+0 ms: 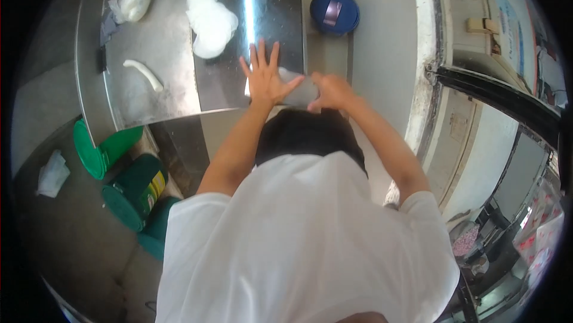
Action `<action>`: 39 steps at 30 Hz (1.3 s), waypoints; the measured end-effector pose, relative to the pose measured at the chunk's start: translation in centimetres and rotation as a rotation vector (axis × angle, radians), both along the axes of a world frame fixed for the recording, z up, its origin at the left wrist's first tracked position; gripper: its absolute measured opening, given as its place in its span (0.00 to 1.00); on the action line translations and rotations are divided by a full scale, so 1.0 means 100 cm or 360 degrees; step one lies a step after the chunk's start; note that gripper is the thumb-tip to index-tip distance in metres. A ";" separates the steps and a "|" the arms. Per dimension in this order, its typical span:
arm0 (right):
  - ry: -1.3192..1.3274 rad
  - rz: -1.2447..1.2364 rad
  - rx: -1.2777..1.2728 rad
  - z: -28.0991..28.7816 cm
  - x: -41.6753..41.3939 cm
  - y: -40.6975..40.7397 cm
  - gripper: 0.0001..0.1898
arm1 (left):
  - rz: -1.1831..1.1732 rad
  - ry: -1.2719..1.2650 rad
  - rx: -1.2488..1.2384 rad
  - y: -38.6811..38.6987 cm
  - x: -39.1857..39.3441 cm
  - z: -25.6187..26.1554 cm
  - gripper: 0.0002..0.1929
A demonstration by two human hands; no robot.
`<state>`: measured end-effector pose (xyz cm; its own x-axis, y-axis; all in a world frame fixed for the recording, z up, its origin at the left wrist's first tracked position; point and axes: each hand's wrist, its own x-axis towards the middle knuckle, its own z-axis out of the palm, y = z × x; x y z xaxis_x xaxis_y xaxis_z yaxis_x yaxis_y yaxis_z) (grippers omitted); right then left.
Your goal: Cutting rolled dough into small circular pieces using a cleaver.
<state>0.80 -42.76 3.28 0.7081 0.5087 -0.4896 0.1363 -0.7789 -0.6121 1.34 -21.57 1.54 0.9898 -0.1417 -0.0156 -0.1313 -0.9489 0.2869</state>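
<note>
My left hand [267, 77] lies flat with its fingers spread over a thin whitish sheet or bag [297, 88] at the front right corner of the metal table [273, 14]. A small white edge of it shows left of my left wrist. My right hand [331, 92] pinches the right end of the same piece between thumb and fingers, close to the table's edge. Whether it is plastic or cloth is unclear. Beyond my left hand, a lumpy, soft white mass [210, 14] stretches towards the far side of the table.
On the table's left part lie a curved white strip [144, 74], a knotted plastic bag with white contents [136, 1] and a grey rag [109, 29]. A blue lidded bucket [335, 12] stands right of the table. Green drums [132, 193] and a crumpled wrapper [53, 174] are on the floor at left.
</note>
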 end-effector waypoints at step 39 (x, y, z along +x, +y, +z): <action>-0.0429 0.0250 0.0077 -0.009 0.084 -0.021 0.43 | -0.0424 -0.0180 0.0032 -0.009 0.098 -0.009 0.56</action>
<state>9.24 -44.89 2.41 0.7203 0.6401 -0.2673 0.4150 -0.7064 -0.5734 11.12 -22.48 0.67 0.9133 -0.3978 0.0872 -0.4069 -0.8820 0.2377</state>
